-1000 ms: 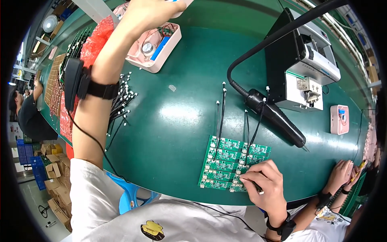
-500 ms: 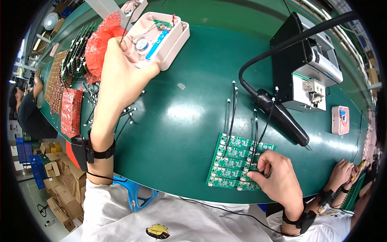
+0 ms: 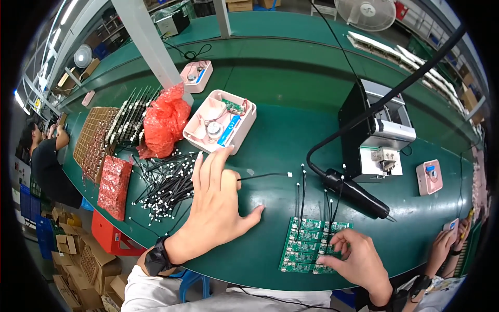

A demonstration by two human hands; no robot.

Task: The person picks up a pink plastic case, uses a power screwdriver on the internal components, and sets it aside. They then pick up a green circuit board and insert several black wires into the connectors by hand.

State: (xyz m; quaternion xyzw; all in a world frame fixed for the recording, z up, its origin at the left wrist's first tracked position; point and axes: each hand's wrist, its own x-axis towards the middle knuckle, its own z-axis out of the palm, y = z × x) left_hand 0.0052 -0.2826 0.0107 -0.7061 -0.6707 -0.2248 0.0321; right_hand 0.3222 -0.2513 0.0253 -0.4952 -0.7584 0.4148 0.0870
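Note:
My left hand (image 3: 215,208) is open, fingers spread and holding nothing, above a pile of black cables (image 3: 169,184) with white connectors. Its fingertips are just below a pink plastic case (image 3: 244,132) holding a blue cylindrical cell, a round silver part and a small green board. One loose black cable (image 3: 265,176) runs out to the right of that hand. My right hand (image 3: 361,262) is closed in a pinch at the right part of a green circuit board panel (image 3: 301,247); what lies between thumb and forefinger is hidden. Several black cables stand up from the panel.
A black soldering iron (image 3: 356,195) lies beyond the panel, beside a black and silver machine (image 3: 377,135). Red bubble wrap (image 3: 166,122) and a red wrapped bundle (image 3: 114,187) sit at left. Other pink cases (image 3: 196,76) stand around. A co-worker's hands (image 3: 449,242) are at right.
My left hand has let go of the pink case, which now rests on the table, and has come back toward the cables. My right hand stays at the panel. The view has tilted up.

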